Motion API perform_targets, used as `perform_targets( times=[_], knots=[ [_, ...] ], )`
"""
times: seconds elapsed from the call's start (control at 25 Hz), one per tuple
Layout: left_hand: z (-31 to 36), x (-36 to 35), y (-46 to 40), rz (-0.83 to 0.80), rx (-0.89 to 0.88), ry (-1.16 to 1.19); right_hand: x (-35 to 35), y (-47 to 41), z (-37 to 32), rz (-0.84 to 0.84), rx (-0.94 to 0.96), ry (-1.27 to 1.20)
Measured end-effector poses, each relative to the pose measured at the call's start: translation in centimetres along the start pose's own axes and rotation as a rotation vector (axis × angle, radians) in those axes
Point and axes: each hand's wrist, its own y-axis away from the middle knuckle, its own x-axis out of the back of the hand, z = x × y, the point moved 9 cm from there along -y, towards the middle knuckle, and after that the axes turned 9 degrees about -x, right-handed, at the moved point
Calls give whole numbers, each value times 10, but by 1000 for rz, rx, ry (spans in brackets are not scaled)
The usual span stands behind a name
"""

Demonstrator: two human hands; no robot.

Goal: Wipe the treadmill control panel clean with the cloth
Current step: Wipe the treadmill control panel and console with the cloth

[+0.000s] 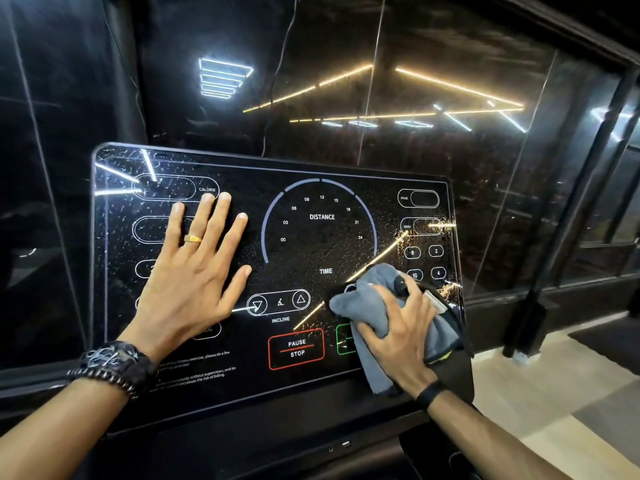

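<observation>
The left hand (194, 271) is laid flat on the left half of the treadmill control panel (311, 244), its fingers (207, 220) stretched straight and spread apart, nothing being grasped; the fingertips are pressed to the glass just below the CALORIE label (207, 189), and the thumb is pointed toward the INCLINE buttons (278, 301). A gold ring (192, 239) is worn on 1 finger and a dark beaded bracelet (110, 367) at the wrist. The grey cloth (374, 306) is bunched in the right hand (398, 341), whose fingers are curled round it and pressed down, so that the cloth is held against the lower right part of the panel, beside the red PAUSE/STOP button (296, 348) and over part of a green-outlined button (344, 339). A thin black band (429, 393) is worn on the right wrist. The glossy black surface is seen speckled with fine droplets, thickest near the numbered keys (424, 252) at the right edge. The DISTANCE dial (321, 217) and the TIME label (325, 271) are left uncovered between the 2 hands. Strip lights are reflected in the dark glass wall (381, 98) behind the panel.
</observation>
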Motion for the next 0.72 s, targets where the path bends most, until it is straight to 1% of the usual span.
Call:
perform_targets(
  times=[0.08, 0.28, 0.4, 0.48, 0.52, 0.56, 0.6, 0.72],
  knots=[
    [0, 0, 0, 5, -2, 2, -1, -32, -16, 20, 31, -13],
    [-1, -1, 1, 0, -3, -8, -7, -134, -28, 78, -3, 19],
    [0, -2, 1, -5, -1, -16, -6, -182, -27, 122, -128, 45],
    [0, -3, 2, -4, 1, -15, -4, -186, -37, 153, -228, 48],
    [0, -3, 1, -7, 1, -14, -3, -175, -49, 160, -229, 37],
    [-1, -3, 1, -9, 4, -15, -4, -156, -65, 156, -175, 20],
    [-2, -2, 2, -10, 8, -18, -5, -129, -84, 135, -73, -3],
    [-2, -2, 2, -26, 11, -17, -14, -35, -118, -24, 334, -46]
  ],
)
